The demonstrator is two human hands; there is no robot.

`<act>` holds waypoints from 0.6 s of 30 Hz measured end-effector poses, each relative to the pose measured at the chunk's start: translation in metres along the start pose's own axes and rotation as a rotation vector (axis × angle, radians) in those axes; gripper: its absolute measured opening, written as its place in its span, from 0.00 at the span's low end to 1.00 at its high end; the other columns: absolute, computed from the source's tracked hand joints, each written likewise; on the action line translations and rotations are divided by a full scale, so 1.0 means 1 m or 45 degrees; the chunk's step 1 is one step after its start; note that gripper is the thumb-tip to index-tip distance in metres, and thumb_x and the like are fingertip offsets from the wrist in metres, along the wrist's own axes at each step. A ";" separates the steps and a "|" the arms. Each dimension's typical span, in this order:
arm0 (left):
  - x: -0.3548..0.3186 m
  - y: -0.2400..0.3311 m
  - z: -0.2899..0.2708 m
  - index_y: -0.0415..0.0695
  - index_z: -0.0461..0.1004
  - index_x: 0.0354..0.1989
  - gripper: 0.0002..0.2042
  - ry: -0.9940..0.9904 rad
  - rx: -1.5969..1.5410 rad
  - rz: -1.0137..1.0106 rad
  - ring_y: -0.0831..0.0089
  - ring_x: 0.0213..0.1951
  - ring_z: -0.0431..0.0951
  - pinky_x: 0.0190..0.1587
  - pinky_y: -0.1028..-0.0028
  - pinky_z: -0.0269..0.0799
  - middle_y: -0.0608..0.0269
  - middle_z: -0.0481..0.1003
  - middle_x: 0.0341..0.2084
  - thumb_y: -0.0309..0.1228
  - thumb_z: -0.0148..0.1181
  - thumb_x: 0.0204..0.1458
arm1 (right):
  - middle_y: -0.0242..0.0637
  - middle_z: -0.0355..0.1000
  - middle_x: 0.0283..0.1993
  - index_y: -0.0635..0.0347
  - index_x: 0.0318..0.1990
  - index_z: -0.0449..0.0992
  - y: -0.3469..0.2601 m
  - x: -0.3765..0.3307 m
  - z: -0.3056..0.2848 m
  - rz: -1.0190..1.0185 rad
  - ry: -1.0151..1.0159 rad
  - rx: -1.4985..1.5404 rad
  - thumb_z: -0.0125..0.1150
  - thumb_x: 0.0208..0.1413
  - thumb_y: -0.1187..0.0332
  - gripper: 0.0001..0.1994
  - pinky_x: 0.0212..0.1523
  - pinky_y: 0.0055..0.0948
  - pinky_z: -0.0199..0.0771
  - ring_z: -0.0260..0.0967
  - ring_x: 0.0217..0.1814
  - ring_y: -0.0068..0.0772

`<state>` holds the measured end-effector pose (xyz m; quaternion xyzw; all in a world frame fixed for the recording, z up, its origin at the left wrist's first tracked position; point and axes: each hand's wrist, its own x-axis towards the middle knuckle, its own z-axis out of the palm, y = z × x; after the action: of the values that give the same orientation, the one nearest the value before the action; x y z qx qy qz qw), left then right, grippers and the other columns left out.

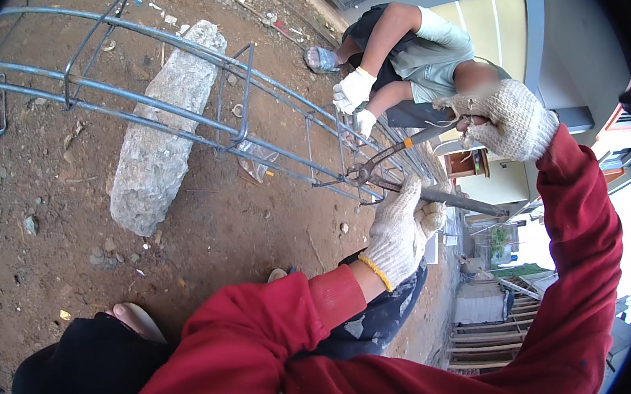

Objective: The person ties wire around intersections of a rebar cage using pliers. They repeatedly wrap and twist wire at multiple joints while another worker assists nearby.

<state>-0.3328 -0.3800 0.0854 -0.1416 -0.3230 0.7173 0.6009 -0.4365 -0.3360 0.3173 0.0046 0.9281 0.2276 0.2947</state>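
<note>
A long cage of grey steel reinforcing bars with square stirrups [165,82] is seen lying across bare brown earth, stretching away up and to the left of both hands. The left hand [400,230], covered by a white knitted work glove with a yellow cuff, is closed around one of the lower bars of the cage, just below the spot where the tool is applied. The right hand [503,119], in the same kind of glove, is raised to the right of the left one and is clenched on the handles of a pair of dark metal pincers [388,157]. The head of the pincers is set against the cage just above the left hand, at a stirrup crossing; whether tie wire is caught in the nippers cannot be told, as that part is too small. Both forearms are covered by red sleeves [269,340].

Beyond the hands, on the far side of the cage, a second person is crouched, and that person's two white-gloved hands [355,97] are placed on the bars. A rough grey block of concrete [162,128] is laid under the cage, well to the left of the left hand.
</note>
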 end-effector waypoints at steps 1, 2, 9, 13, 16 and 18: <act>0.000 0.000 0.000 0.41 0.71 0.39 0.11 -0.030 0.020 0.008 0.73 0.30 0.77 0.32 0.78 0.78 0.52 0.77 0.36 0.37 0.53 0.63 | 0.45 0.76 0.31 0.60 0.47 0.79 -0.003 0.000 -0.002 -0.034 0.017 0.010 0.63 0.48 0.72 0.16 0.37 0.36 0.75 0.75 0.33 0.43; -0.001 0.001 0.001 0.41 0.71 0.39 0.11 -0.061 0.024 0.008 0.73 0.30 0.77 0.32 0.78 0.79 0.52 0.77 0.36 0.37 0.53 0.63 | 0.45 0.76 0.31 0.60 0.48 0.78 -0.006 0.000 -0.005 0.026 -0.011 0.046 0.63 0.47 0.73 0.17 0.37 0.36 0.75 0.75 0.33 0.43; 0.007 0.007 0.001 0.40 0.70 0.42 0.10 -0.003 -0.143 -0.035 0.70 0.33 0.77 0.37 0.77 0.80 0.49 0.76 0.39 0.35 0.53 0.63 | 0.44 0.77 0.34 0.58 0.49 0.78 -0.014 0.004 -0.004 0.107 -0.114 -0.084 0.62 0.50 0.69 0.17 0.40 0.37 0.75 0.76 0.36 0.45; 0.011 0.005 -0.008 0.39 0.70 0.42 0.10 -0.001 -0.163 -0.021 0.69 0.35 0.77 0.39 0.77 0.81 0.49 0.75 0.39 0.34 0.53 0.63 | 0.44 0.77 0.36 0.58 0.48 0.79 -0.002 0.006 0.011 0.050 -0.131 -0.074 0.64 0.50 0.67 0.16 0.41 0.36 0.75 0.76 0.37 0.42; 0.015 0.006 -0.010 0.38 0.70 0.42 0.11 -0.001 -0.192 -0.037 0.69 0.35 0.77 0.39 0.77 0.81 0.51 0.75 0.38 0.35 0.52 0.63 | 0.45 0.76 0.38 0.58 0.51 0.77 -0.001 0.007 0.015 0.082 -0.126 -0.073 0.64 0.50 0.65 0.19 0.42 0.36 0.75 0.76 0.39 0.43; 0.017 0.006 -0.008 0.38 0.70 0.42 0.11 -0.006 -0.211 -0.043 0.69 0.36 0.77 0.39 0.77 0.81 0.52 0.74 0.37 0.35 0.52 0.64 | 0.47 0.75 0.41 0.60 0.53 0.75 -0.008 0.007 0.012 0.031 -0.086 -0.138 0.65 0.50 0.63 0.22 0.43 0.37 0.75 0.75 0.41 0.46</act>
<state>-0.3370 -0.3622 0.0786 -0.1839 -0.3850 0.6782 0.5983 -0.4344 -0.3376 0.3016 0.0075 0.9038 0.2807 0.3230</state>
